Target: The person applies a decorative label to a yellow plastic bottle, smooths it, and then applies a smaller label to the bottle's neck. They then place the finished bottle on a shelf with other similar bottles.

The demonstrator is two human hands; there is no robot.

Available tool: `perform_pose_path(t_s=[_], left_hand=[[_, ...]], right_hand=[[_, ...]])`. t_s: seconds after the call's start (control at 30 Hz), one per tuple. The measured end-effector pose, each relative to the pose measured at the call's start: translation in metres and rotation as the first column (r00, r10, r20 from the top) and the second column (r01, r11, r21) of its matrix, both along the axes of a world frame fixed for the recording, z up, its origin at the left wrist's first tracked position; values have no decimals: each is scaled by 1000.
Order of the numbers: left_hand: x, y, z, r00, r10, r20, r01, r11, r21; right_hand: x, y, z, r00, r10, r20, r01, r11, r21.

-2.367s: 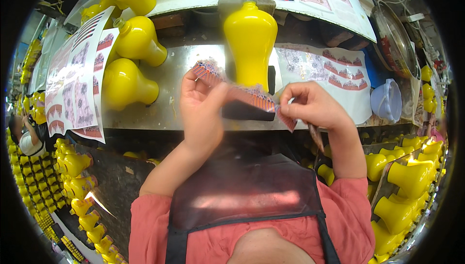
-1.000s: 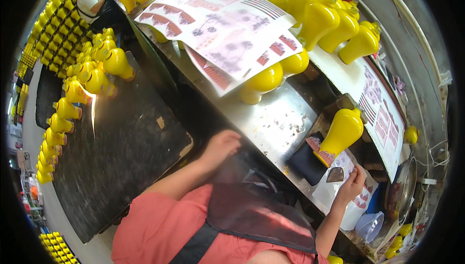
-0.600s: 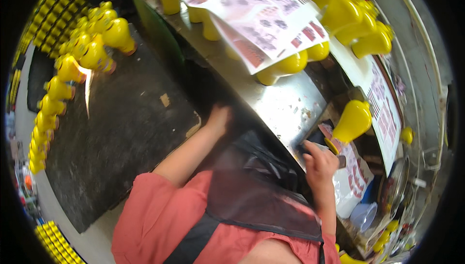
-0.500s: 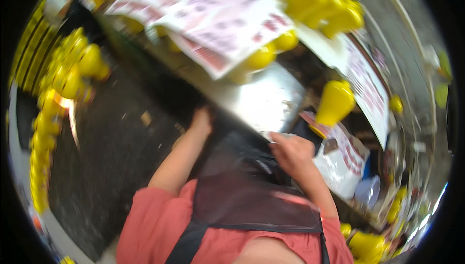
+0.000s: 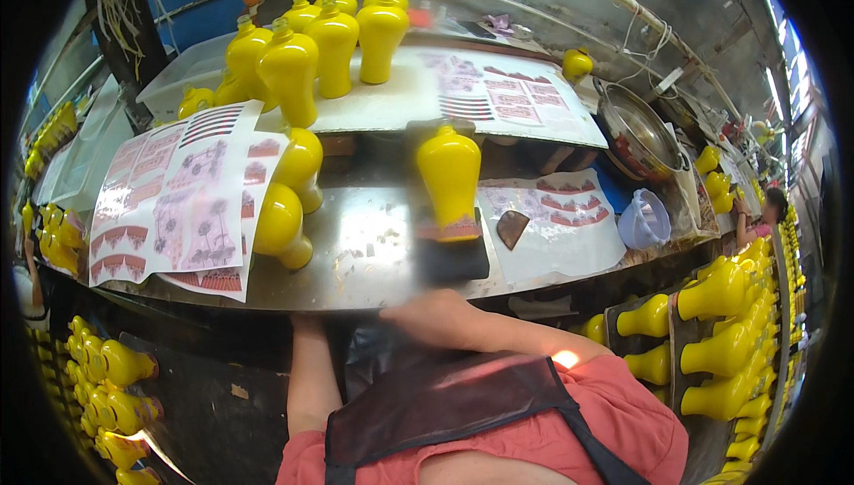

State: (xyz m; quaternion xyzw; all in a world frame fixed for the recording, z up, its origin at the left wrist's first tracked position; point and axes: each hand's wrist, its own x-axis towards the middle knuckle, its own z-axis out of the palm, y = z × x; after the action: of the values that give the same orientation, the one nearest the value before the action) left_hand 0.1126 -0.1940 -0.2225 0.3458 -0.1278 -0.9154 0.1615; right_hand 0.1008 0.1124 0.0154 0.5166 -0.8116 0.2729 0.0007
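My right hand (image 5: 431, 318), smeared by motion, is at the front edge of the metal-topped table (image 5: 356, 267); its fingers are not clear. The left forearm (image 5: 311, 378) reaches to that same edge, where the table hides my left hand's fingers. Beyond the right hand, a yellow vase (image 5: 447, 173) with a pinkish patterned band round its foot stands upright on a dark block. To its right, a brown scraper-like piece (image 5: 511, 229) lies on a printed decal sheet (image 5: 569, 240). Yellow vases (image 5: 280, 222) lie on their sides at the left, beside a large decal sheet (image 5: 182, 205).
Several yellow vases (image 5: 334, 44) stand on a raised white shelf (image 5: 405, 98). A pale blue cup (image 5: 643, 221) and a round metal pan (image 5: 636, 129) are at the right. More vases fill racks (image 5: 716, 343) at the right and lower left. Another person (image 5: 769, 214) is far right.
My view has swung up and levelled toward the table. The right hand has moved left along the table edge, nearer the left arm. The left hand has slipped mostly out of sight below the edge.
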Motion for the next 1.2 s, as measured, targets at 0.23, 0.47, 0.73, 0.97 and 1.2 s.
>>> perform_pose_path(t_s=[0.23,0.47,0.73,0.97,1.2], left_hand=[[-7,1,-5,1000,-2,-4,2,1000,-15],[-11,0,-9,1000,0,-16,0,1000,-17],[-16,-1,-13,999,8,-34,-9,1000,-15],[-10,-4,-20,998,26,-58,-25,1000,6],[-2,-4,-29,995,49,-81,-48,999,23]], right_hand=[[-5,5,-10,999,22,49,-24,999,29],[-5,-6,-20,996,67,54,-72,993,97],[-6,-16,-24,995,96,30,-99,987,127],[-5,-27,-21,991,129,42,-133,981,143],[-6,-35,-19,982,182,53,-188,969,161]])
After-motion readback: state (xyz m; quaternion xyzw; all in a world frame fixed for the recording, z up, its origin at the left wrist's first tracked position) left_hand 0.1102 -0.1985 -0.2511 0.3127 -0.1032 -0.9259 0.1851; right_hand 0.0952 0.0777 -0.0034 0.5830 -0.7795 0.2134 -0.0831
